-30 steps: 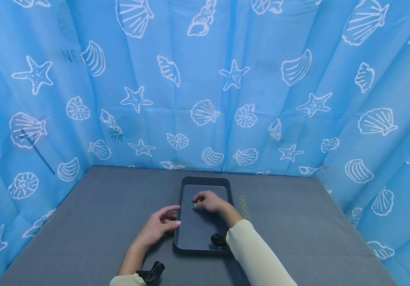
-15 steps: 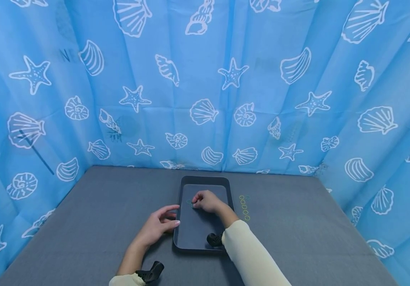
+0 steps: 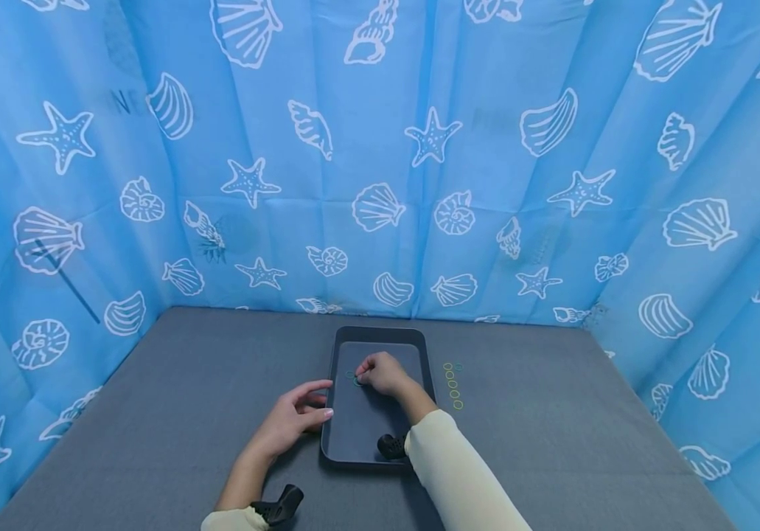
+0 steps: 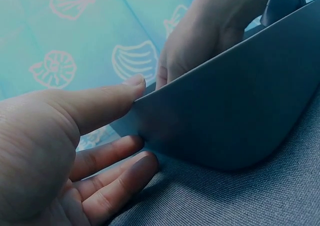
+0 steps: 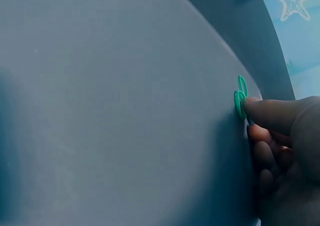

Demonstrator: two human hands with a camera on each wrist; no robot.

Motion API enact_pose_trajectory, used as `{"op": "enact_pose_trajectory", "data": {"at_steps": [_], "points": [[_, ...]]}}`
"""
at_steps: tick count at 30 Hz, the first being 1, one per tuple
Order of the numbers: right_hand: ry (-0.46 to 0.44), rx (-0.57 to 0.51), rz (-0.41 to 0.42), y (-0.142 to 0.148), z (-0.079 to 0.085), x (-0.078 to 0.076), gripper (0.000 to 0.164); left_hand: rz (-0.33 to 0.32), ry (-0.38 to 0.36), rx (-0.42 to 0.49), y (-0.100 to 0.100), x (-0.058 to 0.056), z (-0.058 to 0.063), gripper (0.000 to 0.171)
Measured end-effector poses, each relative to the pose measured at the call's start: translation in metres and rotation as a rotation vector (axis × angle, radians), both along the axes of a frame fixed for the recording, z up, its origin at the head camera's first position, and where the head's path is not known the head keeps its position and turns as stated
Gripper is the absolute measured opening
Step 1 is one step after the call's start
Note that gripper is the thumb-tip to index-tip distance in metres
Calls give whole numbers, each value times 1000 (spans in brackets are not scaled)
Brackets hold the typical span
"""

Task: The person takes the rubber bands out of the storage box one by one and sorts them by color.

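Observation:
A dark grey tray (image 3: 380, 442) lies on the table. Inside its left half are thin green rings (image 5: 243, 84), two of them overlapping in the right wrist view. My right hand (image 3: 382, 373) reaches into the tray and pinches the nearer green ring (image 5: 236, 105) between thumb and forefinger, close to the tray floor. My left hand (image 3: 296, 417) is outside the left wall, fingers loosely extended. In the left wrist view its thumb (image 4: 112, 101) meets the rim, while the lower fingers (image 4: 120, 183) lie by the outer wall.
Several thin yellow rings (image 3: 455, 394) form a column on the grey table (image 3: 539, 428) right of the tray, with a teal ring (image 3: 458, 367) beside the far end. A blue shell-patterned curtain (image 3: 380, 243) surrounds the table's back and sides.
My right forearm and sleeve have shifted a little left, uncovering the nearest yellow ring. The right fingertips have edged slightly around the green ring; my left hand stays put.

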State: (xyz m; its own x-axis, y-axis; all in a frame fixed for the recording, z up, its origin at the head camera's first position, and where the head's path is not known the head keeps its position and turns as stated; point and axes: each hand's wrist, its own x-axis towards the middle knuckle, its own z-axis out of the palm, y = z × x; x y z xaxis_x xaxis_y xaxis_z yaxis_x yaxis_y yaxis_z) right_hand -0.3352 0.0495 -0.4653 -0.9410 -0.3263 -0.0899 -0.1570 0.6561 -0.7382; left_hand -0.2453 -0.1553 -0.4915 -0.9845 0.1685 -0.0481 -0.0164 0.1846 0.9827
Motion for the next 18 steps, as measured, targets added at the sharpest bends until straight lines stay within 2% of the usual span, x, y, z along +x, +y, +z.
{"op": "enact_pose_trajectory", "data": {"at_steps": [12, 18], "points": [[8, 46, -29, -5, 1, 1, 6, 13, -2, -8, 0, -1, 0, 51], [26, 88, 19, -3, 2, -1, 9, 7, -5, -2, -1, 0, 1, 50]]}}
